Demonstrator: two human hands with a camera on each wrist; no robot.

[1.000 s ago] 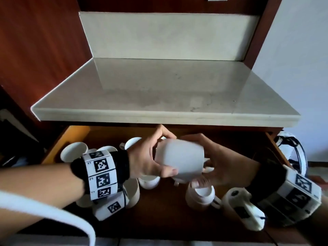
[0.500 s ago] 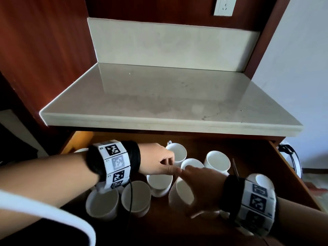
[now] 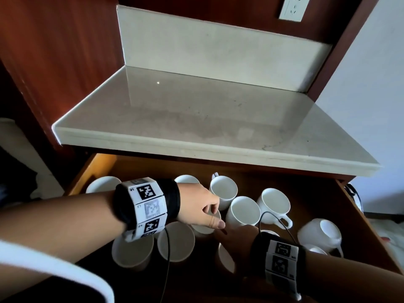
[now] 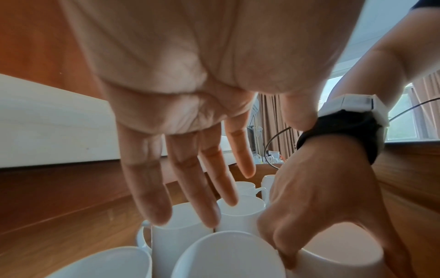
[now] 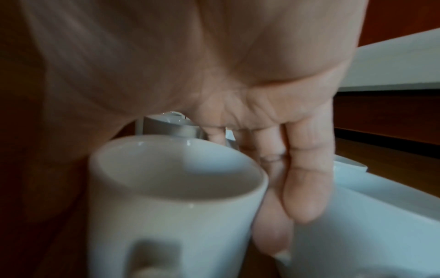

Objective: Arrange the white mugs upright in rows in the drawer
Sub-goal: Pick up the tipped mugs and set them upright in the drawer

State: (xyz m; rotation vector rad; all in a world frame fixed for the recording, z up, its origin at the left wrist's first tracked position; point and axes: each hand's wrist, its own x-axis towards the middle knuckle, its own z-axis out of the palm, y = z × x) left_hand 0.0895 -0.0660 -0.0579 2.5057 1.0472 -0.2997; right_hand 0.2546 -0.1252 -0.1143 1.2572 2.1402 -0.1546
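Several white mugs stand in the open wooden drawer (image 3: 91, 171). My right hand (image 3: 236, 239) grips one white mug (image 3: 225, 256) low at the drawer's front middle, thumb on one side and fingers (image 5: 304, 188) down the other. The same mug (image 5: 176, 188) shows its open mouth upward, pressed close to a neighbouring mug (image 5: 357, 235). My left hand (image 3: 203, 211) hovers just left of it, fingers (image 4: 190, 188) straight and spread over upright mugs (image 4: 181, 231), holding nothing. Upright mugs (image 3: 242, 212) fill the middle; one mug (image 3: 321, 235) lies on its side at the right.
A pale stone counter (image 3: 196, 119) overhangs the drawer's back edge. Two mugs (image 3: 176, 244) stand at the front left under my left wrist, and others (image 3: 102, 184) sit at the back left. A thin black cable (image 3: 275, 217) arcs over my right wrist.
A second ago both hands held one mug up above the drawer. It has come down into the drawer in my right hand, and my left hand has let go.
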